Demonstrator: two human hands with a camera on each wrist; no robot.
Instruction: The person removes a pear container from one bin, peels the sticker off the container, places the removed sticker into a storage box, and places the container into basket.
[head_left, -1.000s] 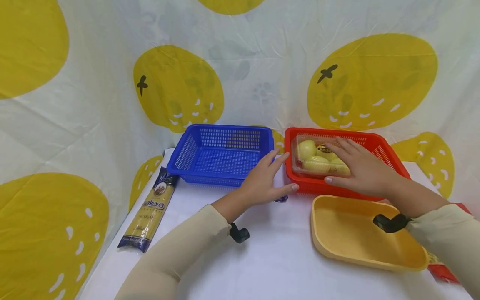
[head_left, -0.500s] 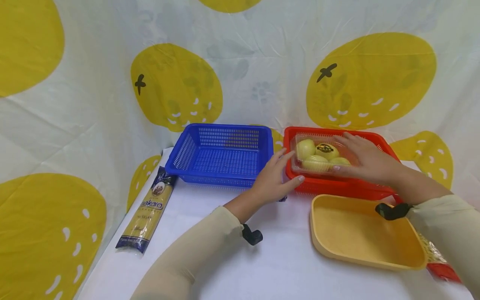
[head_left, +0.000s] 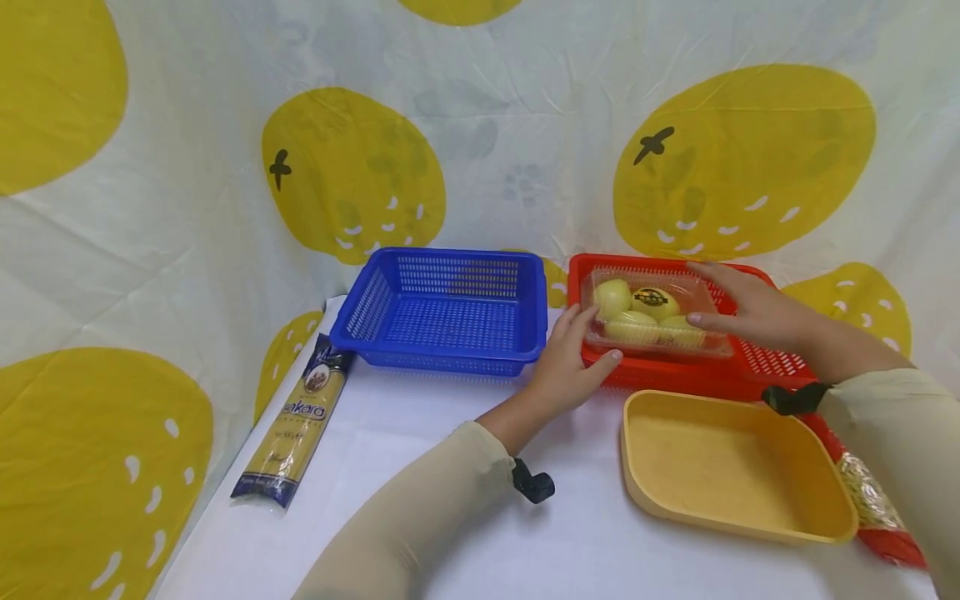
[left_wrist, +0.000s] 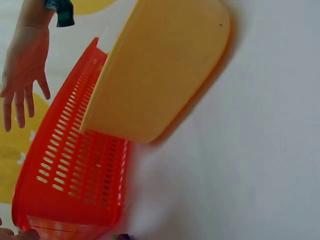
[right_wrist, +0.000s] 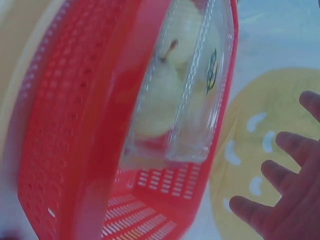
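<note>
A clear plastic box (head_left: 696, 302) of pale yellow-green fruits (head_left: 632, 328) sits in the left part of the red basket (head_left: 660, 368). My left hand (head_left: 564, 368) is at the basket's left front corner, fingers extended beside the box, thumb apart. In the left wrist view, only part of that hand shows at the bottom left. My right hand (head_left: 768, 315) hovers over the basket's right part, its fingers extended at the box's right end. The right wrist view shows spread fingers (right_wrist: 282, 180) apart from the box, which has its lid on.
A blue basket (head_left: 352, 342) stands left of the red one. A pasta packet (head_left: 292, 425) lies at the table's left edge. The yellow tub (head_left: 720, 467) is in front of the red basket, with a red-and-clear bag (head_left: 873, 500) partly hidden behind it and my right arm.
My right hand has drawn off the box toward the right, uncovering its fruits and label. My left hand has moved right to the red basket's corner.
</note>
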